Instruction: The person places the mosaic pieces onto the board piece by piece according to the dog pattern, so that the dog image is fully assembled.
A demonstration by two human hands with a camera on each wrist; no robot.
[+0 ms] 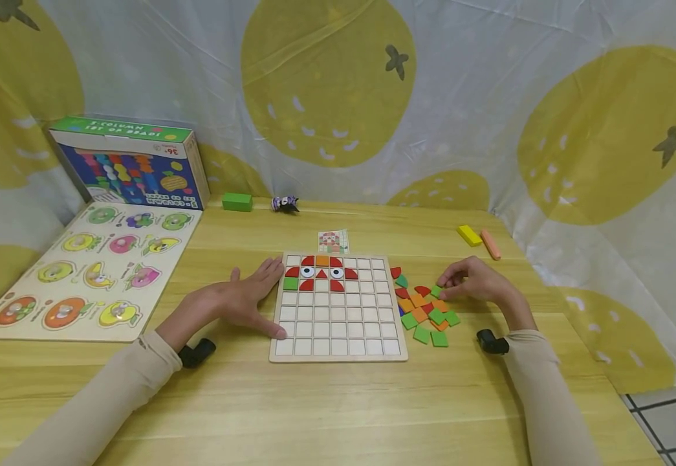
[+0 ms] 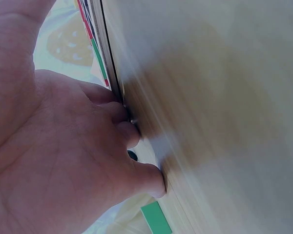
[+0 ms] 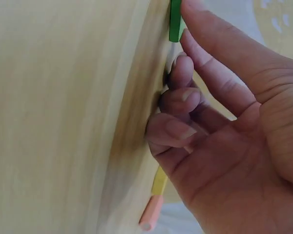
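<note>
A wooden grid board (image 1: 338, 323) lies in the middle of the table, with red, orange and green tiles and two eye tiles filling its top rows. My left hand (image 1: 250, 294) lies flat with straight fingers (image 2: 136, 134) against the board's left edge. To the right of the board is a loose pile of red, orange and green tiles (image 1: 425, 314). My right hand (image 1: 470, 281) rests on that pile with curled fingers (image 3: 178, 100). Its thumb and forefinger pinch a green tile (image 1: 435, 291) (image 3: 175, 22).
A small pattern card (image 1: 333, 241) lies behind the board. A fruit peg puzzle (image 1: 90, 272) and a toy box (image 1: 130, 162) stand at the left. A green block (image 1: 237, 202), a yellow block (image 1: 469, 235) (image 3: 159, 180) and a pink block (image 1: 490, 244) (image 3: 150, 214) lie towards the back.
</note>
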